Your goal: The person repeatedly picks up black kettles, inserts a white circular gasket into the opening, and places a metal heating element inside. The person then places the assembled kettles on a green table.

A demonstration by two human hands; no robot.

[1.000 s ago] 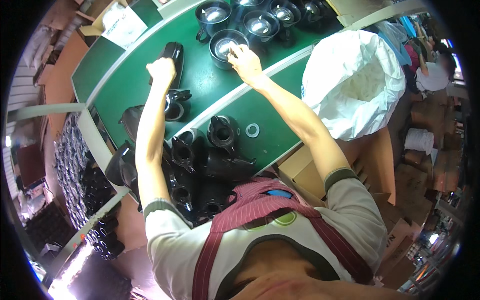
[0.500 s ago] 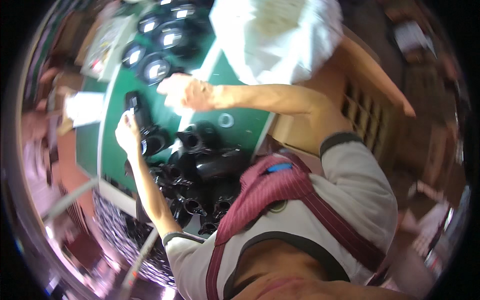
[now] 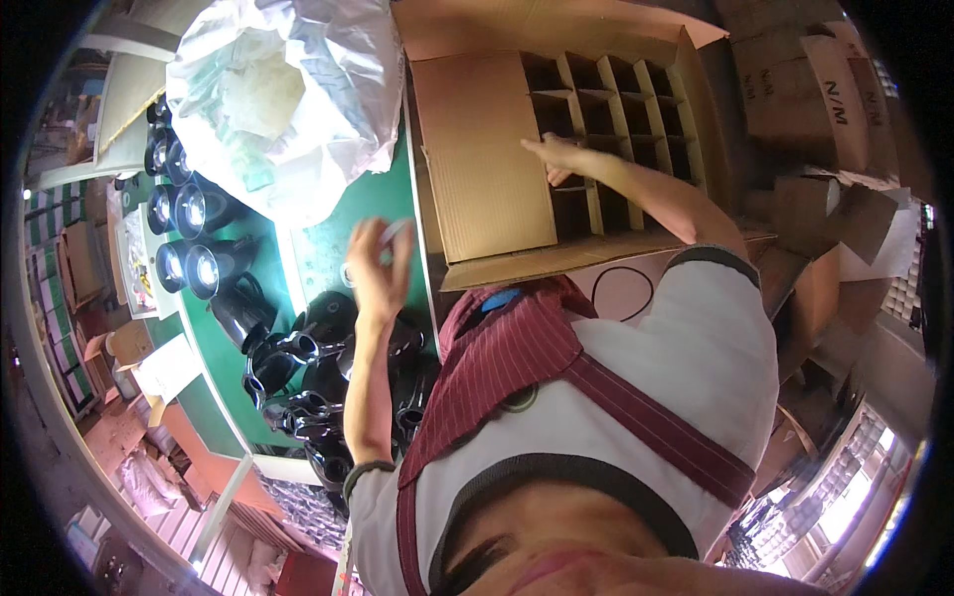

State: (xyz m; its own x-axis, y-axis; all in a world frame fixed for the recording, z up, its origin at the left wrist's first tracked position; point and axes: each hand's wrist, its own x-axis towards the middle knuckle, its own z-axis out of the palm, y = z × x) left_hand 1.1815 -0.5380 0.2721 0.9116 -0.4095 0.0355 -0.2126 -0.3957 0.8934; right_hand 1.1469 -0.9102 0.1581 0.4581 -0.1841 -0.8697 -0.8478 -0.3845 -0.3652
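Where my left hand (image 3: 378,273) hangs over the green table (image 3: 383,197), the table's edge runs just to the right of its fingers, and a bare green strip leaves room beyond the fingertips, up to 1 white bag (image 3: 343,109). Left of my right hand (image 3: 558,156) spreads 1 cardboard flap (image 3: 477,159), its edge under the outstretched index finger; 1 carton (image 3: 708,129), with 4 columns of divided cells showing, opens around those fingers.

Well left of my left fingers I count at least 6 glossy black pots (image 3: 227,260); nearer, below them, at least 5 black spouted pieces (image 3: 326,316) crowd together, overlapping. 1 white ring (image 3: 346,275) lies just left of that hand, partly hidden.

My left fingers point up, narrowed on 1 pale ring-like piece (image 3: 396,233), blurred at the tips. My right forearm reaches in from the lower right, index straight, other fingers curled; I cannot tell whether they grip anything.
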